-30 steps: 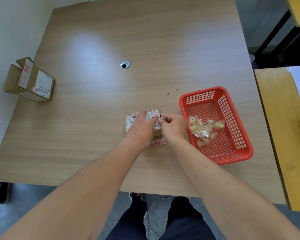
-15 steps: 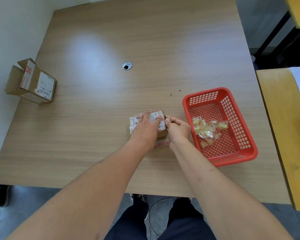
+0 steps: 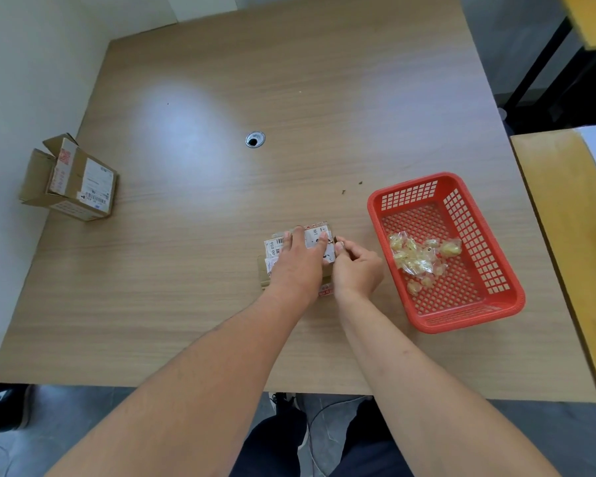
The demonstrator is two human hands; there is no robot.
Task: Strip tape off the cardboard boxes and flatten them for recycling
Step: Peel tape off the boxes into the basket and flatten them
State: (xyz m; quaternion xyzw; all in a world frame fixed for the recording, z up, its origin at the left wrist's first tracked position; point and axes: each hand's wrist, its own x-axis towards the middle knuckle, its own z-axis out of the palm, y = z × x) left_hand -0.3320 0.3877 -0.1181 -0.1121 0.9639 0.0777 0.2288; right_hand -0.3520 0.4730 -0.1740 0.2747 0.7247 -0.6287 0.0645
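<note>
Head view: small box [image 3: 298, 256] flat on counter [image 3: 193, 256] near the front edge, labels up, mostly covered by left hand [image 3: 298, 266]. Left fingers straight and spread, pressing down on the top, likely to pin the box while the other side works. Right hand [image 3: 356, 266] just beside it at the box's right edge, fingers curled, thumb and fingertip pinched together on something tiny, probably a tape end being picked loose; strip itself too small and blurred to confirm. Red printed tape [image 3: 326, 290] showing at the near right corner, partly under the wrists. Red basket [image 3: 496, 290] close on the right, holding crumpled clear tape scraps [image 3: 417, 258], placed within easy reach for dropping waste. Second box [image 3: 73, 180] far left at the counter's edge, well apart, flaps open at its left end, label and tape on it, not yet flattened. Flatness of the near box hard to judge under the hands. Cable hole [image 3: 254, 139] mid-counter; yellow furniture on the right cut off by the frame.
</note>
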